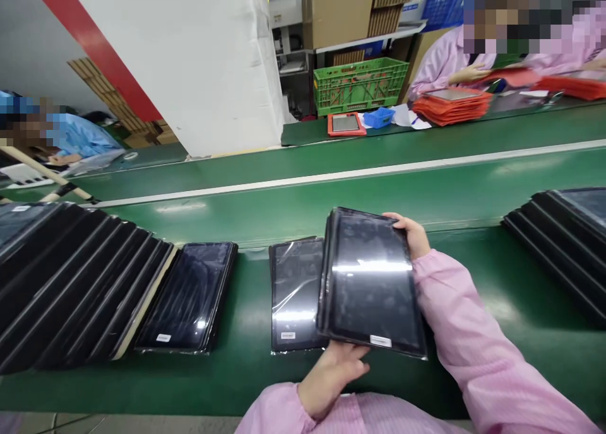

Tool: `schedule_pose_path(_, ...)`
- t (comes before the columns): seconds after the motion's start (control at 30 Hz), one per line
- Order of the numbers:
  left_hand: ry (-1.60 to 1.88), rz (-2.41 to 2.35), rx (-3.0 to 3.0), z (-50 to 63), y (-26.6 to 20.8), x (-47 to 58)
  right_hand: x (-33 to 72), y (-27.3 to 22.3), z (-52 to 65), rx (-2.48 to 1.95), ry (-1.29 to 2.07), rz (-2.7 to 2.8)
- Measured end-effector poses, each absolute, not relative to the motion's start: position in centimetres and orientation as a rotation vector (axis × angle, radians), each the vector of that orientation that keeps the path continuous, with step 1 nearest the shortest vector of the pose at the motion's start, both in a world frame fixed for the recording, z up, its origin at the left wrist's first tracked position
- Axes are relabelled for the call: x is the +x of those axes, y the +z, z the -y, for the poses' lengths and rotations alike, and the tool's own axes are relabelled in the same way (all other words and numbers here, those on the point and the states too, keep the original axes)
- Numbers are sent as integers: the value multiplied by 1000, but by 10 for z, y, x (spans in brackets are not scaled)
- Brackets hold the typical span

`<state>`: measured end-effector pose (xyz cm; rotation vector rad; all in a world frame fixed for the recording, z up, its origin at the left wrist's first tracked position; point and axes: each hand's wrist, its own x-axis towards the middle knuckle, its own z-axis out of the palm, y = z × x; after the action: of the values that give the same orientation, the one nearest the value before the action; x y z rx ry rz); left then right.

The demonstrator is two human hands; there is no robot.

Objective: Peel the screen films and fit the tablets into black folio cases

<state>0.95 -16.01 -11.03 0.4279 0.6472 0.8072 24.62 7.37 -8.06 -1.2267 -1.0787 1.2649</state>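
Observation:
Between my hands I hold a small stack of black tablet screens (374, 295), tilted above the green bench, a white label near its lower edge. My left hand (334, 374) supports the bottom edge from below, its fingertips partly hidden under the stack. At the upper right edge, my right hand (413, 233) grips the stack, with fingers curled round behind it. Just left of the held stack, and partly covered by it, lies another film-covered screen pile (296, 301). Further left rests a second flat pile of screens (189, 295).
Leaning black padded trays (85, 282) fill the left of the green bench (250, 383). More stacked trays (563, 245) stand at the right. Across the white divider strip (331, 174) are orange sleeves (454, 109), a blue bin (379, 117), a green crate (360, 84) and people seated.

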Motion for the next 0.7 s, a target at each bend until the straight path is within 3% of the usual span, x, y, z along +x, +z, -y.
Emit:
schedule_pose_path(0.27, 284, -518, 354, 155, -152, 65, 279, -112, -79, -1378, 1191, 1216)
schedule_pose_path(0.5, 529, -696, 308, 157, -149, 51, 255, -122, -89, -1375, 1010, 1370)
schedule_pose_path(0.7, 491, -859, 424, 169, -141, 24, 246, -126, -66, -1403, 863, 1487)
